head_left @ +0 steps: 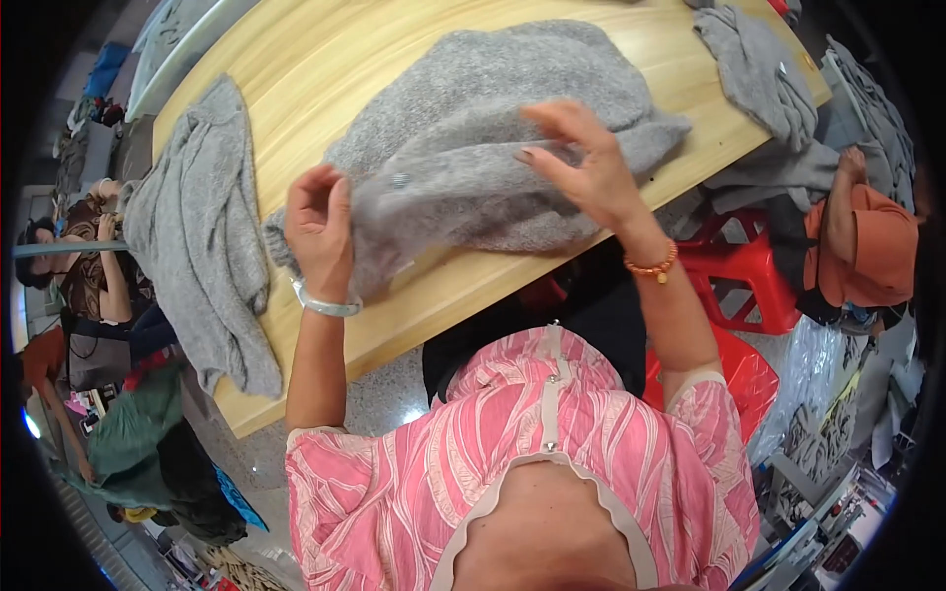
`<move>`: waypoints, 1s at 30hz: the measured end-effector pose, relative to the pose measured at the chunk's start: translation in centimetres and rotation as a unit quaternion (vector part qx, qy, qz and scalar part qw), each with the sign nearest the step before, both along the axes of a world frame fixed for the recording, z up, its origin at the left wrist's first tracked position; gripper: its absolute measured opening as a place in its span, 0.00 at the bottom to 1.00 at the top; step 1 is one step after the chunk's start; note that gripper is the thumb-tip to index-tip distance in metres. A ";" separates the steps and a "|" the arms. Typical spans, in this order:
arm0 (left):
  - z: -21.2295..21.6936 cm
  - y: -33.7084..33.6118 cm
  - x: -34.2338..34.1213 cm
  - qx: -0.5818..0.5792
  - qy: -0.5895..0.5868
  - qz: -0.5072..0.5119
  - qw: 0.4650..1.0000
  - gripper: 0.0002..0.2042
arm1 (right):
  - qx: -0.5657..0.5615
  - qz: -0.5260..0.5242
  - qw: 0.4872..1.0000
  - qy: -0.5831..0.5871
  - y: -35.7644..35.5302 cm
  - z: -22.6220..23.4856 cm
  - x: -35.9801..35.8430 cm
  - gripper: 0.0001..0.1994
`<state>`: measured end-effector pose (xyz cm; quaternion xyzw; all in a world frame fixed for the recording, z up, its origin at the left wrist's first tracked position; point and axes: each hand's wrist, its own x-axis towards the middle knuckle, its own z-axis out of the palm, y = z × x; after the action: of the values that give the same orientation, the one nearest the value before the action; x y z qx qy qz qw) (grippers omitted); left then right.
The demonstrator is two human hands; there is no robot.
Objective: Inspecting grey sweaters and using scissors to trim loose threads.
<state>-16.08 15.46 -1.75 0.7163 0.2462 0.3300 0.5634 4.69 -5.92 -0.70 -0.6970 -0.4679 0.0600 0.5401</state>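
Note:
A grey knitted garment [522, 74] lies bunched across the wooden table in front of me, its near folds blurred by motion. A small shiny spot [399, 180] shows on it. My left hand [320, 227], with a pale bangle at the wrist, is at the garment's left end; its fingers curl toward the thumb against the fabric. Over the right part of the garment is my right hand [586, 163], thumb and fingers spread apart. An orange beaded bracelet circles that wrist.
Another grey knitted piece [202, 236] hangs over the table's left edge, and more grey knitwear [759, 74] lies at the far right corner. Red plastic stools [739, 271] stand at right. A person in orange [862, 246] sits at right; other people [89, 246] are at left.

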 end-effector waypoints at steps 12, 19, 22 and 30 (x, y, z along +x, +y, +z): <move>-2.5 0.5 4.3 0.425 0.280 -0.105 0.854 0.45 | -0.171 -0.072 0.964 -0.192 -6.1 -0.5 2.7 0.41; 2.4 -8.5 4.6 0.083 0.028 -0.422 0.902 0.25 | -0.117 0.023 0.970 -0.210 -4.0 -4.0 1.7 0.36; 0.5 -9.4 5.2 0.164 -0.046 -0.371 0.913 0.32 | -0.037 0.107 0.993 -0.044 -4.6 -4.3 1.2 0.21; 0.7 -11.5 4.9 0.102 -0.002 -0.433 0.896 0.62 | 0.177 0.189 0.844 0.469 -7.3 0.5 -2.4 0.19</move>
<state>-11.13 3.95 -1.03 0.8050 -0.1240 0.0778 0.5749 2.31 -13.26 -0.15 -0.3760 -0.2846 0.3966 0.7876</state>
